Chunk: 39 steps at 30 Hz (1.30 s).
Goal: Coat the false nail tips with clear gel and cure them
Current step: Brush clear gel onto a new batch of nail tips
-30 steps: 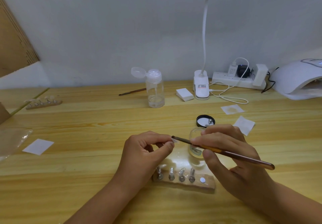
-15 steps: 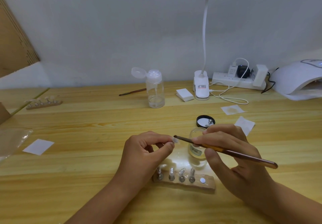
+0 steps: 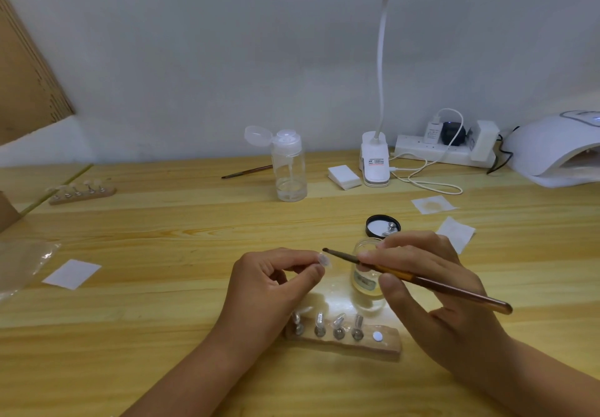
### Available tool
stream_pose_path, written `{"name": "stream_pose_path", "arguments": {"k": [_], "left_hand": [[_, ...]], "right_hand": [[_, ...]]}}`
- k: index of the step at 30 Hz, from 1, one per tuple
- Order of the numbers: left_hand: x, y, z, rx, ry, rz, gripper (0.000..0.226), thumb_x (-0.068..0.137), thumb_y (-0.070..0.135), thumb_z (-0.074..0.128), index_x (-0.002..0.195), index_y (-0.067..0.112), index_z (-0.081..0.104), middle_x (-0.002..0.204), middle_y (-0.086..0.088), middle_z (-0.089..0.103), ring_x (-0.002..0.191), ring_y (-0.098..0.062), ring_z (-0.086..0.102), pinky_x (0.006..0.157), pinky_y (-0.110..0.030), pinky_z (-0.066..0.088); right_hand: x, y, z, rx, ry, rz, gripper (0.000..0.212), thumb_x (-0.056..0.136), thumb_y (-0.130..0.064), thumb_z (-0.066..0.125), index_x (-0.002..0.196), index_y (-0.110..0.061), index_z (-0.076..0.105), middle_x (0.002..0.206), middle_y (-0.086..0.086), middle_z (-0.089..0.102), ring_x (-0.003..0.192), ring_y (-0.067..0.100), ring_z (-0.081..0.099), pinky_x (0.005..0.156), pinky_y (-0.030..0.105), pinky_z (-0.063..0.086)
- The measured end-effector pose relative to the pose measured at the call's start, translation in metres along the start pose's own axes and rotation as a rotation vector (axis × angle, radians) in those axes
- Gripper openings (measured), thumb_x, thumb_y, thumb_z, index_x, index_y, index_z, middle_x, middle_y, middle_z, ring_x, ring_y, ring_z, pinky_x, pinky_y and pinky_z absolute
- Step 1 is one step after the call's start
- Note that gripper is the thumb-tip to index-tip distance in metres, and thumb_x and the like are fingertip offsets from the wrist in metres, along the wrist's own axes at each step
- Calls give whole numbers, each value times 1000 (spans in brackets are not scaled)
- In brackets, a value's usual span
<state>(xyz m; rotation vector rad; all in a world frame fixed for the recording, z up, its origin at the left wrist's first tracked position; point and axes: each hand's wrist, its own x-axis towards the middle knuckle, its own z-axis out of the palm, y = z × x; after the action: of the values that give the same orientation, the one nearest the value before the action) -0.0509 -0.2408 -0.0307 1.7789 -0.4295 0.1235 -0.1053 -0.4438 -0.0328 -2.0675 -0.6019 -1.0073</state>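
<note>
Mid frame: nail tip point(image 3: 323, 259) pinched in left hand point(image 3: 272, 286) grip, held up for easy dabbing w/ brush point(image 3: 454, 291) in right hand point(image 3: 454, 322) grip. Gel jar point(image 3: 367, 283) close behind for dips. Other tips point(image 3: 319, 319) parked on holder point(image 3: 344, 342), lower mid.

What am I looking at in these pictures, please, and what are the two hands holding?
There is no machine here: a person works with bare hands, filmed by a camera worn on the head, looking down at a wooden table. The left hand pinches a false nail tip; the right hand holds a brush, its bristles close to that tip. Behind them stands an open gel jar with its black lid; in front, a wooden holder carries four tips. The curing lamp sits far right.
</note>
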Motion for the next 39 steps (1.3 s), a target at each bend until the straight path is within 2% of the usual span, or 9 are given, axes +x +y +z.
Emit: {"name": "stream_pose_path", "arguments": {"k": [3,6,11,13,16,19,26,34,39], "left_hand": [[0,-1,0,-1,8,-7,18,79,15,79,83,32,80,82,13,76,78,-40,63,62,-24,49],[0,0,0,1,1,-7,18,80,16,78,84,34,80,85,17,76,80,-25,69,62,-20,48],[0,0,1,1,1,-11,9,80,25,78,84,33,81,84,17,76,80,-32,65,62,-15,47],[0,0,1,1,-2,-1,9,80,27,78,84,34,80,82,16,76,77,-22,68,62,-15,47],[-1,-1,0,-6,-2,-6,13,80,22,78,84,34,80,81,16,76,76,-6,69,68,-22,51],[-1,0,0,-21,-10,-24,8,80,25,78,83,32,81,83,15,76,80,-12,71,75,-32,54],[-1,5,1,-37,-29,-29,6,79,30,76,84,30,79,83,9,77,84,-13,73,85,-54,54],[-1,6,2,-34,-16,-53,7,81,24,77,84,30,78,81,8,77,82,-17,73,84,-58,52],[-1,5,2,-43,2,-71,8,81,23,78,84,30,78,80,5,77,82,-17,73,84,-58,53]], "right_hand": [[-2,-1,0,22,-14,19,18,89,-23,57,101,-23,71,100,-18,67,110,3,57,86,40,47],[-4,-2,-3,57,7,22,18,85,-19,56,93,-23,71,89,-14,67,104,7,59,78,47,49],[-1,-1,-2,15,29,23,21,90,-23,55,105,-20,69,100,-14,71,108,5,59,83,44,50],[-1,0,0,10,3,21,21,92,-24,56,108,-20,69,103,-16,71,110,4,59,84,43,50],[-3,0,0,38,-14,16,18,93,-29,57,103,-23,70,98,-18,69,108,5,59,83,41,49],[-5,-2,-1,62,-8,26,17,89,-24,57,100,-25,71,91,-13,71,105,8,60,81,43,49],[-1,1,-1,23,28,53,22,96,-33,56,109,-23,70,102,-21,71,108,5,60,85,40,49],[-4,-2,1,53,-20,28,16,94,-33,56,102,-28,69,97,-21,66,105,4,60,85,31,47],[-2,-2,-1,35,44,46,27,100,-42,48,102,-25,69,97,-16,69,104,6,60,83,39,49]]}}
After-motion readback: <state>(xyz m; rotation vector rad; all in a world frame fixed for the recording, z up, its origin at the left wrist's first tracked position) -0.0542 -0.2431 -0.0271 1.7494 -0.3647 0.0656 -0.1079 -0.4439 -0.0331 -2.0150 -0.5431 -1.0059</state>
